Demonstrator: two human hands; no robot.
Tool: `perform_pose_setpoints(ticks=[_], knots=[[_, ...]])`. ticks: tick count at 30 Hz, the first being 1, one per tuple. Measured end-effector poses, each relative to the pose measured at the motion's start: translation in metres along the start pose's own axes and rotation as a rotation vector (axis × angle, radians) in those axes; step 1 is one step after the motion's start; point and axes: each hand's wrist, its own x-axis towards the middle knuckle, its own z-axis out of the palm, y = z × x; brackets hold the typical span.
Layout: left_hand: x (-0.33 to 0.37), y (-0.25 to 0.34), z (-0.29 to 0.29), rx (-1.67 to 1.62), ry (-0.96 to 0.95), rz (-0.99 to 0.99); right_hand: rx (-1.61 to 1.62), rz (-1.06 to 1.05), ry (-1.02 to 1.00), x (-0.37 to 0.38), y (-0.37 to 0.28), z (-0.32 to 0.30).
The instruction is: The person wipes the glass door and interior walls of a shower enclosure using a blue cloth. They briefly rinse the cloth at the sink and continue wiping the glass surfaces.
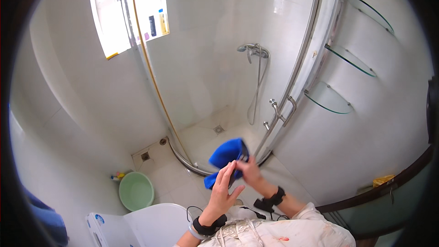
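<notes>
A bright blue cloth-like item (pixel 225 153) with a dark strip along one side is held up in front of my body, somewhat smeared by motion. My right hand (pixel 250 172) grips it at its dark edge, with the fingers bent round it and blurred. Fingers stretched and thumb spread, my left hand (pixel 221 195) lies against the near side of the item and hides part of it. Some of the blue material shows to the left of the left fingers. What the dark part is I cannot make out. Black bands sit on both wrists.
Beyond my hands stands a curved glass shower enclosure with a metal door handle (pixel 289 111) and a hand shower (pixel 249 48). A green basin (pixel 136 191) is on the floor at left, beside a white toilet (pixel 155 224). Glass shelves (pixel 330 102) jut from the right wall.
</notes>
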Motion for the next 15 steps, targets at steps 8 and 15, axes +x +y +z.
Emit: perform_pose_setpoints(ticks=[8, 15], knots=[[-0.001, -0.058, -0.014, -0.088, 0.204, -0.217, -0.835, -1.621, 0.619, 0.162, -0.263, -0.018], [0.023, -0.079, -0.008, -0.081, 0.293, -0.261, -1.587, -1.606, 0.229, 0.234, -0.176, -0.027]])
